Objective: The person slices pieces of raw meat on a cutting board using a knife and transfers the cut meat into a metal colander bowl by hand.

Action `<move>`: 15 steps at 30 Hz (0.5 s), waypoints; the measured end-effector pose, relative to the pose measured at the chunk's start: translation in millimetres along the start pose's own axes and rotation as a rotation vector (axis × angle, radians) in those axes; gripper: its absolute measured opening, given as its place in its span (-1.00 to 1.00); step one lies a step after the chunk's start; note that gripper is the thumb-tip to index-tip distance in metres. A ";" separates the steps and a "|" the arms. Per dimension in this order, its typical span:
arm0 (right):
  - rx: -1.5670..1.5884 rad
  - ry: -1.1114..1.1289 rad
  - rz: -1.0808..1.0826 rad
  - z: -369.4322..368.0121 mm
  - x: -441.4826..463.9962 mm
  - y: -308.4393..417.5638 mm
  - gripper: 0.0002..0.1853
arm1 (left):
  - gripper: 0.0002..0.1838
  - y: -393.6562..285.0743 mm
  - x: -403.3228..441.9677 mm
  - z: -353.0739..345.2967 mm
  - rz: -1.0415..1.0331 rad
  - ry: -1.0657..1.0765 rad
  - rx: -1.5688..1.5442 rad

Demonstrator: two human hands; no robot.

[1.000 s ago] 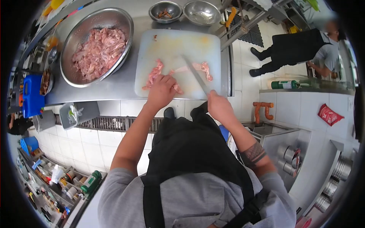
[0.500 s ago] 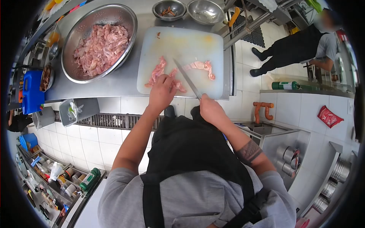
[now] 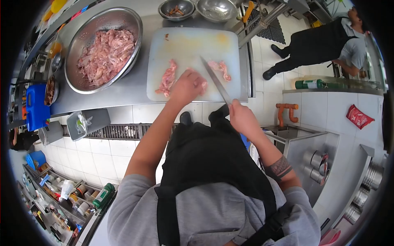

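In the head view, my left hand (image 3: pixel 188 87) is closed over a piece of raw chicken (image 3: pixel 203 87) on the white cutting board (image 3: pixel 193 43), its fingers bent and partly hiding the meat. My right hand (image 3: pixel 243 117) grips the handle of a long knife (image 3: pixel 216 82). The blade slants up and left across the board, to the right of my left hand. Another strip of raw chicken (image 3: pixel 167 80) lies left of my left hand. A smaller chicken piece (image 3: pixel 221 69) sits right of the blade. Whether the blade touches meat I cannot tell.
A big perforated steel bowl (image 3: pixel 133 61) of raw chicken pieces stands left of the board. Steel bowls (image 3: pixel 217 18) sit behind it. A blue jug (image 3: pixel 36 108) is at the counter's left end, above grey bins (image 3: pixel 100 119). Another person (image 3: pixel 324 39) stands at the right.
My left hand has shifted right along the board onto the chicken's middle part. The knife has moved right, and the long strip now shows a gap between its right piece and my left hand.
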State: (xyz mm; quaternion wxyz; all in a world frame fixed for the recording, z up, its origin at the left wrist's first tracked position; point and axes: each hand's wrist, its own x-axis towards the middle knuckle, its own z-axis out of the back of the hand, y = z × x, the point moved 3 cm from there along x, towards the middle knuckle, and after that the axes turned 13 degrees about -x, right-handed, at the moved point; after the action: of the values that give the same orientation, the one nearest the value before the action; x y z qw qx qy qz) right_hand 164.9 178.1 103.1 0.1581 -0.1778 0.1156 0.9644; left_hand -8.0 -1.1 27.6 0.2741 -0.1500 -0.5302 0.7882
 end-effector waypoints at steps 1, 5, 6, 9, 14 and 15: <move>-0.015 0.035 0.014 1.1 -8.3 2.7 -0.73 | -0.74 2.6 -2.3 0.7 0.000 0.010 0.002; -0.001 0.115 0.006 5.0 -34.9 8.4 -0.73 | -0.73 6.0 -5.0 6.2 -0.260 -0.034 0.127; -0.012 0.151 0.000 6.4 -39.2 10.3 -0.73 | -0.74 6.0 -2.8 6.8 -0.334 -0.039 0.132; -0.009 0.196 -0.013 4.5 -45.7 13.6 -0.75 | -0.75 11.2 0.7 -1.9 -0.270 0.040 0.058; 0.045 0.229 -0.028 -23.6 -23.7 22.6 -0.79 | -0.80 13.5 -0.4 -3.9 -0.327 0.077 0.125; 0.065 0.183 0.005 -35.4 -6.5 26.3 -0.79 | -0.80 12.3 1.0 -2.9 -0.352 0.064 0.124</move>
State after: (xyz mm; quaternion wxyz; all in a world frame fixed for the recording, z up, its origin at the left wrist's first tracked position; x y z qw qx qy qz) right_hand 172.4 142.3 77.8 0.1502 -0.2597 0.1611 0.9402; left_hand -10.6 -1.8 15.2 0.4334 -0.0629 -0.4897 0.7539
